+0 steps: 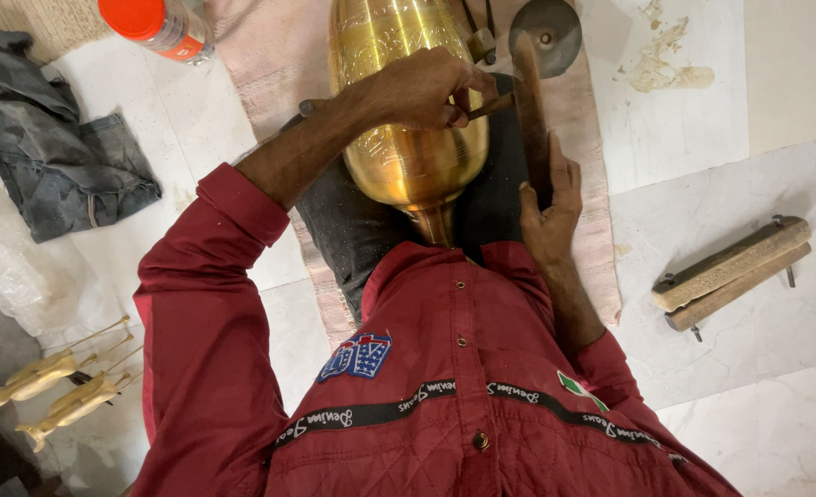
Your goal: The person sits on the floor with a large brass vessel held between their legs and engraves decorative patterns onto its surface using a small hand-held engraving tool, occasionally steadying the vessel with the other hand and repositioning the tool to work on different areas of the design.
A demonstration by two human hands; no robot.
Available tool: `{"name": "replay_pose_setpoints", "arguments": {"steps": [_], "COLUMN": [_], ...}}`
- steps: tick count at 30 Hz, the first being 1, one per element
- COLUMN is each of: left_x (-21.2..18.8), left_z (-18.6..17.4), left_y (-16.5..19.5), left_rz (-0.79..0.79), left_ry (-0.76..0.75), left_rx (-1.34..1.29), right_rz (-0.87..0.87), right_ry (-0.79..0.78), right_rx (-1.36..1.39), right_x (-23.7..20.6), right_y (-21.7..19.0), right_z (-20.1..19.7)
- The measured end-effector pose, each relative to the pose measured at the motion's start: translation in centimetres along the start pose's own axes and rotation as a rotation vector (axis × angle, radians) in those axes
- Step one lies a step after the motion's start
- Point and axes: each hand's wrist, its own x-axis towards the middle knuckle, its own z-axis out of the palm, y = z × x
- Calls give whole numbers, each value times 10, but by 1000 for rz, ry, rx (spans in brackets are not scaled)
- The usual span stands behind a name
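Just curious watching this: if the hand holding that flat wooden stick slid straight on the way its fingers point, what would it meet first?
The right hand points up along the wooden stick. Going straight on, it would probably reach the dark round metal disc first, though depth is hard to judge.

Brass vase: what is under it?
The brass vase lies on a dark cloth spread over a pale pink mat. The left hand rests on top, covering part of it. What props the vase underneath is hidden.
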Motion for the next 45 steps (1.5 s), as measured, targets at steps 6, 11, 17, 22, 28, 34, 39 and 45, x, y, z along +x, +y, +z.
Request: {"name": "replay_pose_setpoints", "arguments": {"steps": [6,11,17,22,28,34,39,45], "left_x": [1,2,-2,-3,-5,-7,-9,-10], "left_z": [0,1,-1,0,2,2,4,6], "left_y": [1,0,1,1,-3,-3,-4,-6], "left_rz": [-17,-27,-63,-74,-41,-41,1,23], "left_ry": [-14,-23,-34,-41,-11,-25,1,18], "left_rx": [10,27,10,8,37,45,41,31], "right_rz": [61,169,170,80,-5,-3,78,68], "right_ry": [19,56,67,1,-16,-2,21,3], "right_rx": [83,320,314,105,-13,-138,65,109], "right_x": [5,3,1,4,3,2,0,-2], "right_y": [-5,-6,-5,-6,-4,-4,-4,-1], "right_z": [-4,-5,-6,-8,-8,-5,-6,-7]}}
